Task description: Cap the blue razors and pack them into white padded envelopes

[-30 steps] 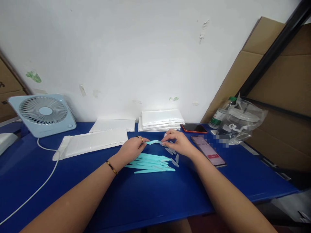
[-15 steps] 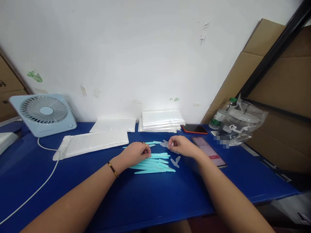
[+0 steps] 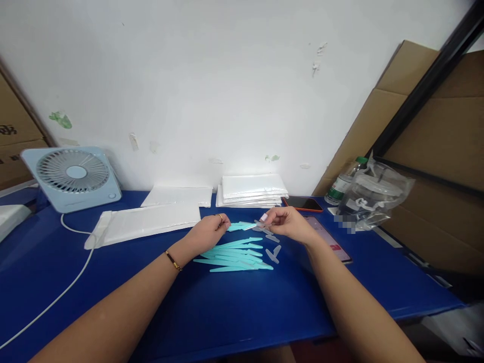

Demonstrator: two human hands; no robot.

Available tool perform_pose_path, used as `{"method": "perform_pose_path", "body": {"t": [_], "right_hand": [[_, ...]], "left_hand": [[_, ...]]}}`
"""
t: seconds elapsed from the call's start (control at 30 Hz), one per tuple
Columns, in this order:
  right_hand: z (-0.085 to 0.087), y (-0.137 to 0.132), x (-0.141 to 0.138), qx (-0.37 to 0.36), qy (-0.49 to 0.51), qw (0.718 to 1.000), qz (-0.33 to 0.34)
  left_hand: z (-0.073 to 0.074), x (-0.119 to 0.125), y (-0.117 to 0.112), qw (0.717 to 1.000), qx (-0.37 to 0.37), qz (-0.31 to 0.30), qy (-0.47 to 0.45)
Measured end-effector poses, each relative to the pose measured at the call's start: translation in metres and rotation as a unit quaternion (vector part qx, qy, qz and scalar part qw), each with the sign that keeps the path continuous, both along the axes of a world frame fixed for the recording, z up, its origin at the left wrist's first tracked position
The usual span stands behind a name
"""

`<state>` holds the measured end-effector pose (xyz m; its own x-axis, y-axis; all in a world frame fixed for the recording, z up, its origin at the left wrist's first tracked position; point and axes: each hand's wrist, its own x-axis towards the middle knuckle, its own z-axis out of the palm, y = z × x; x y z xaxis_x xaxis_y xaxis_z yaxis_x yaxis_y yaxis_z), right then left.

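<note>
My left hand point(image 3: 207, 234) is closed, pinching the handle of a turquoise eyebrow razor point(image 3: 237, 226) whose pale blade end points right. Facing it, my right hand point(image 3: 289, 225) has thumb and fingers pinched on a small translucent blade cap, partly hidden, close to the razor's tip. Whether cap and blade touch I cannot tell. Below the hands, several turquoise razors point(image 3: 236, 263) lie roughly side by side on the blue table point(image 3: 227, 312). Several loose translucent caps point(image 3: 272, 256) lie by my right hand.
White flat packs point(image 3: 253, 186) are stacked by the wall, with more packs point(image 3: 151, 222) to the left. A blue fan point(image 3: 75, 174) with a white cable stands far left. Two phones point(image 3: 327, 239) point(image 3: 302, 203), a bottle point(image 3: 342, 184) and a bagged cup point(image 3: 372, 196) are on the right.
My left hand has lifted a razor off the pile and moved it up, toward my right hand. My right hand has risen slightly with a cap in its fingers.
</note>
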<state>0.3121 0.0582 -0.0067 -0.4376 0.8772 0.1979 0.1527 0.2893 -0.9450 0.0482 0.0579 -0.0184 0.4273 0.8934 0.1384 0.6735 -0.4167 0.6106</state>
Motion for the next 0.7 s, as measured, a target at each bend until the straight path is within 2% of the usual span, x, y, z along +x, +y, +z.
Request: {"method": "perform_pose_path", "body": {"t": [0.37, 0.6, 0.7], "right_hand": [[-0.005, 0.0, -0.005, 0.047, -0.001, 0.999, 0.013], [-0.015, -0.001, -0.021, 0.075, 0.004, 0.997, -0.005], [-0.017, 0.001, -0.023, 0.091, -0.018, 0.996, -0.012]], "left_hand": [[0.001, -0.001, 0.001, 0.998, -0.049, -0.014, -0.025], [0.002, 0.004, -0.001, 0.994, -0.091, -0.036, -0.052], [0.0, 0.002, 0.001, 0.997, -0.071, -0.02, -0.029]]}}
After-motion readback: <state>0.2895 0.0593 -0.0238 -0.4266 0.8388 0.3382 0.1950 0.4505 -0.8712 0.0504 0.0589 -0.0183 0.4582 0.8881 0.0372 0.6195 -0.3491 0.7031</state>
